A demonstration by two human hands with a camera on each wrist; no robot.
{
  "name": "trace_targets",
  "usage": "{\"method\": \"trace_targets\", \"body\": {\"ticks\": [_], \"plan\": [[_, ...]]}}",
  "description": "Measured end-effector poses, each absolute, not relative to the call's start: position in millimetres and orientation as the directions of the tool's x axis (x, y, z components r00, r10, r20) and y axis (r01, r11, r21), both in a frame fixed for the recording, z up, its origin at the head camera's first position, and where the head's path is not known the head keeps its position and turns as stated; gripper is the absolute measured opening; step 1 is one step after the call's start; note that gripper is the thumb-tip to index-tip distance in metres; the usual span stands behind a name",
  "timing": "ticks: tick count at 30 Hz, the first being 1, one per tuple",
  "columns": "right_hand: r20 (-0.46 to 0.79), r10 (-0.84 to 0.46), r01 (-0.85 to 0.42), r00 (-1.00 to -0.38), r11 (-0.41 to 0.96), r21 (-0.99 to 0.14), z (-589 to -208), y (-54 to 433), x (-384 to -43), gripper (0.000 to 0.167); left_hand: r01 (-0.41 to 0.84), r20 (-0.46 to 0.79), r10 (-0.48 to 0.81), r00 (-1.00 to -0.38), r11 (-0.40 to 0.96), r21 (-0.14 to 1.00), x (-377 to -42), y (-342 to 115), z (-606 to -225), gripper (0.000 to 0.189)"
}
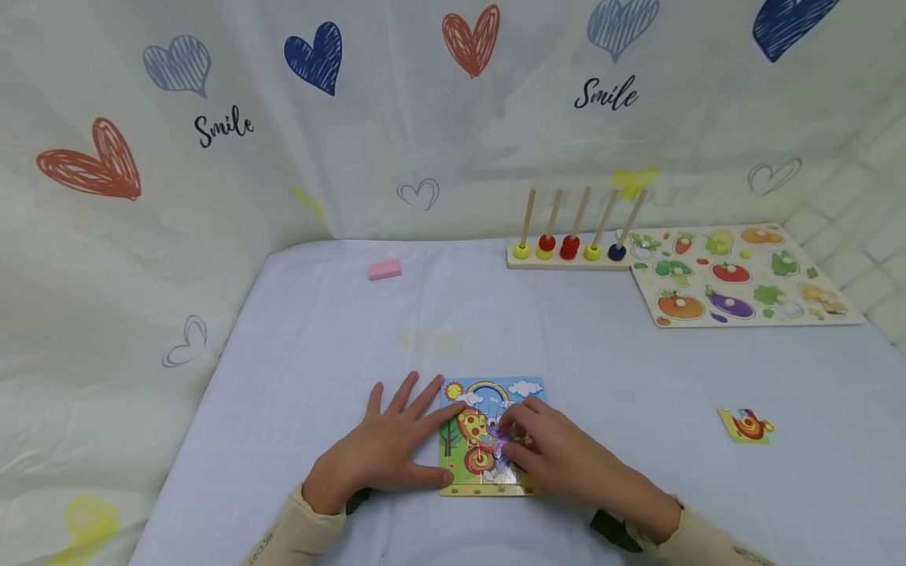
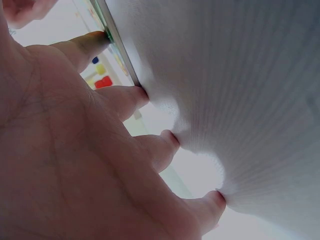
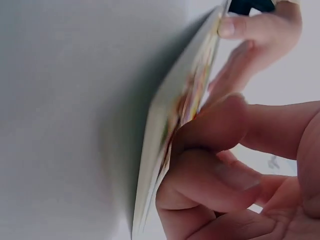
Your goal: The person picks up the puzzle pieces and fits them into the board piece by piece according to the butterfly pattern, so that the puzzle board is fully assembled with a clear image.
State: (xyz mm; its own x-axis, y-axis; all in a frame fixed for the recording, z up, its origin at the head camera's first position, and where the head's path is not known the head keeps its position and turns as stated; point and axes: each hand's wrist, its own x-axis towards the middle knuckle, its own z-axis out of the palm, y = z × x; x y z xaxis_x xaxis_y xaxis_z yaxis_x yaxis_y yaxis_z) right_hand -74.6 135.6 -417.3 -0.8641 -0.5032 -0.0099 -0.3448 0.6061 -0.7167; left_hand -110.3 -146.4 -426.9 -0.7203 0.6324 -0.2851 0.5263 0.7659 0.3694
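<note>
A jigsaw puzzle board with a rainbow, sun and cartoon animal picture lies on the table before me. My left hand is spread at its left side, the thumb and index fingertip resting on the board; in the left wrist view the other fingertips press on the cloth. Over the board's right half, my right hand has its fingers curled and pinches a puzzle piece at the picture's surface. Its thin edge shows beside the fingertips in the right wrist view, and the fingers hide most of it.
One loose snail puzzle piece lies to the right. At the back are a pink eraser-like block, a wooden peg stand with coloured beads, and a vegetable puzzle board. A heart-printed cloth hangs behind the table.
</note>
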Motion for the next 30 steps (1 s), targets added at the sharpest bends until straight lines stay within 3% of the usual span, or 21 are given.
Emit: {"method": "trace_targets", "body": {"ticks": [7,17,23,30], "plan": [[0.011,-0.463,-0.325,-0.886,0.605,-0.727,-411.1,162.5,-72.6,0.016,0.529,-0.287,0.630,-0.721,0.769,0.359,-110.1,-145.6,-426.3,0.090],[-0.059,-0.288,-0.165,-0.956,0.693,-0.702,-407.9,208.1,-69.1,0.020,0.518,-0.295,0.625,-0.723,0.773,0.366,-110.2,-146.0,-427.5,0.090],[-0.021,-0.209,-0.146,-0.978,0.747,-0.649,-408.1,238.4,-65.5,0.022,0.516,-0.302,0.618,-0.725,0.779,0.356,-110.9,-145.3,-428.6,0.091],[0.106,-0.172,-0.201,-0.979,0.778,-0.596,-413.9,271.1,-56.6,0.022,0.524,-0.286,0.639,-0.714,0.759,0.387,-109.5,-145.7,-428.0,0.090]]}}
